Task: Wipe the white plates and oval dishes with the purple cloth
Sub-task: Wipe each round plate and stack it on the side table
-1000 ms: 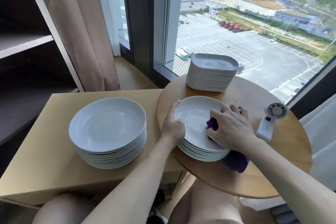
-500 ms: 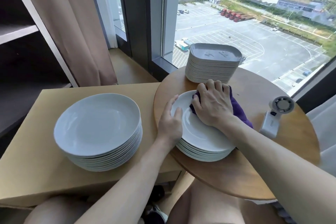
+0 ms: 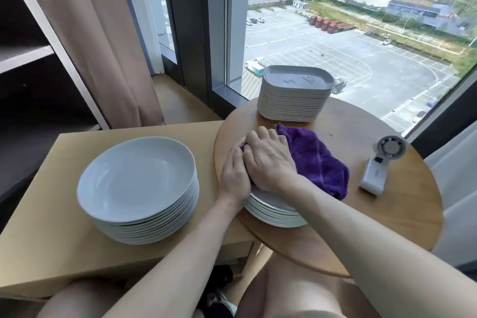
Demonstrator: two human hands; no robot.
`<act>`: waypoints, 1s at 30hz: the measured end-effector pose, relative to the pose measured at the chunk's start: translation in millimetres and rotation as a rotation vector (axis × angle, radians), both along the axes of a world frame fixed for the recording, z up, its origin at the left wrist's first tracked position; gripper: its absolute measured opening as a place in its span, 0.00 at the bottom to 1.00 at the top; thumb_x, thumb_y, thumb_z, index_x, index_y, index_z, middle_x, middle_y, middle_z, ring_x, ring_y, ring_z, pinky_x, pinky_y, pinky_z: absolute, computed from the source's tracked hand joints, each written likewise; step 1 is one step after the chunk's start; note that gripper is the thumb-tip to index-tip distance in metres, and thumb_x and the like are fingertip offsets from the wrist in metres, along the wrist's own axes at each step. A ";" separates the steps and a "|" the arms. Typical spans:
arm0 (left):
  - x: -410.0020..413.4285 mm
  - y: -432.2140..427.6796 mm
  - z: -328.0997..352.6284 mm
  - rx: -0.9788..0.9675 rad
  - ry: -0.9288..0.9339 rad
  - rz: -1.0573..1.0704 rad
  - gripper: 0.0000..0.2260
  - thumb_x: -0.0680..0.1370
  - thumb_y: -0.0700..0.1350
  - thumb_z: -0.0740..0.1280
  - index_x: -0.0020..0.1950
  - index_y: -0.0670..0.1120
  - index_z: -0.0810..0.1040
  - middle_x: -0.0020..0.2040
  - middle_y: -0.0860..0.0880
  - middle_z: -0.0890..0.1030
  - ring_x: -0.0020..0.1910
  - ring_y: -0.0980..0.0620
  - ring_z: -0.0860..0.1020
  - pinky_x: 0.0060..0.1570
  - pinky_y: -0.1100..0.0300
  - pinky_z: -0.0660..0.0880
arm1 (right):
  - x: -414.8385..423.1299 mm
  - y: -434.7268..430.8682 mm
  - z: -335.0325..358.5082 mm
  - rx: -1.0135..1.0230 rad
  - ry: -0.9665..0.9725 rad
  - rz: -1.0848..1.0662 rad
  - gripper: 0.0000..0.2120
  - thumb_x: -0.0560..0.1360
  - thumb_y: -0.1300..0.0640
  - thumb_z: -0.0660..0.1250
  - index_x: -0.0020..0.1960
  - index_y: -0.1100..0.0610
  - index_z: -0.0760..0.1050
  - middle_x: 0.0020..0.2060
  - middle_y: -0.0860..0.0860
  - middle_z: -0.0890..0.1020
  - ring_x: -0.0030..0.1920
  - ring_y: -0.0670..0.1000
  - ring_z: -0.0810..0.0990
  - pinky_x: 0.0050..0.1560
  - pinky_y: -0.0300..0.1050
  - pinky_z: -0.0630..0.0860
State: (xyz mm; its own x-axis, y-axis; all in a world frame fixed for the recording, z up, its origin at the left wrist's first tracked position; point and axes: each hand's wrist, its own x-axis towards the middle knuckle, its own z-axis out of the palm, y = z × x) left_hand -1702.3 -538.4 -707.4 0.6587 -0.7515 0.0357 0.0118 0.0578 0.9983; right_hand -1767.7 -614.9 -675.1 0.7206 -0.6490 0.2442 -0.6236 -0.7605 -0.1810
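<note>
A stack of round white plates (image 3: pixel 273 210) sits on the round wooden table (image 3: pixel 374 217); only its near edge shows under my hands. My right hand (image 3: pixel 268 160) presses the purple cloth (image 3: pixel 316 160) onto the left part of the top plate, its fingers curled into the cloth. The cloth trails right over the plate's rim. My left hand (image 3: pixel 235 175) grips the top plate's left rim, touching my right hand. A second stack of round white plates (image 3: pixel 136 183) stands on the square table at left. A stack of oval dishes (image 3: pixel 294 95) stands at the round table's far edge.
A small white handheld fan (image 3: pixel 380 165) lies on the round table's right side. The light square table (image 3: pixel 51 235) adjoins the round one at left. A window (image 3: pixel 335 33), a curtain (image 3: pixel 103 33) and dark shelving (image 3: pixel 31 59) lie beyond. My knees show below.
My right hand has swept the cloth from the plate's right side over its far part to its left, meeting my left hand. The cloth now covers most of the top plate.
</note>
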 end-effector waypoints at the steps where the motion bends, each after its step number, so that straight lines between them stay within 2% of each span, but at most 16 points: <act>1: -0.7 1.2 1.3 0.011 -0.002 -0.008 0.18 0.89 0.44 0.50 0.74 0.44 0.72 0.72 0.48 0.76 0.72 0.54 0.72 0.76 0.58 0.65 | -2.6 4.7 0.8 0.015 0.016 0.025 0.15 0.81 0.46 0.48 0.50 0.52 0.69 0.50 0.52 0.72 0.53 0.55 0.70 0.56 0.56 0.66; 3: -2.3 3.5 4.4 0.036 -0.020 -0.032 0.19 0.89 0.46 0.50 0.75 0.44 0.72 0.73 0.48 0.75 0.73 0.54 0.71 0.77 0.56 0.64 | -11.8 8.7 2.9 0.047 0.042 0.062 0.14 0.83 0.46 0.49 0.53 0.52 0.70 0.51 0.50 0.71 0.53 0.54 0.70 0.56 0.55 0.67; 6: -2.2 6.7 8.2 0.090 -0.044 -0.059 0.18 0.88 0.46 0.52 0.77 0.46 0.70 0.74 0.49 0.74 0.74 0.53 0.70 0.77 0.55 0.63 | -25.8 13.9 8.7 0.118 0.067 0.079 0.11 0.84 0.47 0.50 0.49 0.51 0.66 0.47 0.48 0.69 0.50 0.52 0.68 0.55 0.55 0.67; 8: 0.1 8.7 10.0 0.140 -0.043 -0.077 0.19 0.86 0.41 0.55 0.77 0.50 0.70 0.75 0.51 0.73 0.74 0.53 0.70 0.76 0.54 0.64 | -33.8 20.0 11.4 0.134 0.093 0.069 0.13 0.83 0.45 0.48 0.47 0.51 0.66 0.46 0.48 0.68 0.49 0.52 0.68 0.55 0.54 0.67; 12: 4.4 11.8 9.8 0.197 -0.078 -0.127 0.29 0.79 0.32 0.55 0.78 0.52 0.68 0.75 0.51 0.72 0.74 0.51 0.68 0.77 0.50 0.64 | -52.2 27.8 16.8 0.099 0.152 0.052 0.16 0.80 0.42 0.46 0.46 0.50 0.66 0.43 0.47 0.69 0.47 0.52 0.68 0.53 0.53 0.69; 14: 6.4 11.9 7.6 0.205 -0.086 -0.146 0.30 0.79 0.32 0.54 0.78 0.53 0.67 0.74 0.52 0.72 0.73 0.51 0.69 0.74 0.56 0.68 | -64.5 25.3 19.0 0.085 0.193 0.026 0.16 0.80 0.41 0.48 0.44 0.50 0.65 0.42 0.46 0.69 0.47 0.52 0.68 0.50 0.52 0.67; 16: 8.0 11.3 6.5 0.211 -0.090 -0.151 0.30 0.79 0.32 0.54 0.78 0.54 0.67 0.73 0.53 0.72 0.71 0.52 0.71 0.66 0.69 0.71 | -76.9 19.3 21.5 0.039 0.234 -0.015 0.15 0.80 0.42 0.49 0.43 0.50 0.66 0.41 0.46 0.69 0.46 0.53 0.69 0.48 0.51 0.65; 19: 8.2 10.6 7.7 0.211 -0.073 -0.146 0.30 0.80 0.32 0.54 0.78 0.53 0.67 0.73 0.54 0.72 0.70 0.53 0.71 0.66 0.69 0.71 | -86.0 7.3 25.1 -0.092 0.297 -0.089 0.15 0.79 0.43 0.50 0.44 0.51 0.69 0.44 0.50 0.74 0.47 0.54 0.73 0.50 0.52 0.67; 21: 7.8 12.3 9.7 0.211 -0.085 -0.145 0.29 0.80 0.32 0.54 0.78 0.54 0.67 0.73 0.55 0.72 0.70 0.55 0.71 0.63 0.73 0.70 | -85.0 -2.5 25.7 -0.150 0.323 -0.151 0.16 0.79 0.43 0.51 0.48 0.51 0.73 0.48 0.52 0.77 0.51 0.55 0.75 0.55 0.53 0.68; 24: 6.3 14.3 11.1 0.209 -0.095 -0.135 0.29 0.80 0.33 0.54 0.78 0.55 0.67 0.73 0.55 0.73 0.71 0.52 0.71 0.72 0.58 0.69 | -81.1 -20.7 22.4 -0.214 0.327 -0.244 0.17 0.79 0.44 0.53 0.51 0.53 0.76 0.51 0.54 0.79 0.54 0.57 0.76 0.57 0.55 0.68; 26: 5.0 15.8 10.3 0.204 -0.098 -0.132 0.29 0.80 0.33 0.54 0.78 0.55 0.67 0.74 0.54 0.72 0.72 0.51 0.71 0.75 0.51 0.68 | -74.9 -31.3 17.7 -0.245 0.293 -0.275 0.17 0.79 0.45 0.53 0.50 0.53 0.76 0.50 0.54 0.79 0.53 0.57 0.76 0.57 0.56 0.69; 30: 6.5 15.0 7.2 0.187 -0.102 -0.133 0.29 0.78 0.38 0.54 0.78 0.55 0.67 0.73 0.52 0.73 0.72 0.49 0.71 0.74 0.47 0.68 | -47.9 -43.2 11.3 -0.231 0.193 -0.290 0.17 0.78 0.46 0.51 0.47 0.54 0.74 0.50 0.54 0.78 0.53 0.59 0.75 0.56 0.57 0.68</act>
State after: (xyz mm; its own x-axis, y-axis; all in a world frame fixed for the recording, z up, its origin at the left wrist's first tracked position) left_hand -1695.8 -523.4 -700.2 0.5533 -0.8314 -0.0507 -0.0945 -0.1231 0.9879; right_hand -1815.6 -658.1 -663.7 0.5626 -0.7758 0.2857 -0.8238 -0.5551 0.1151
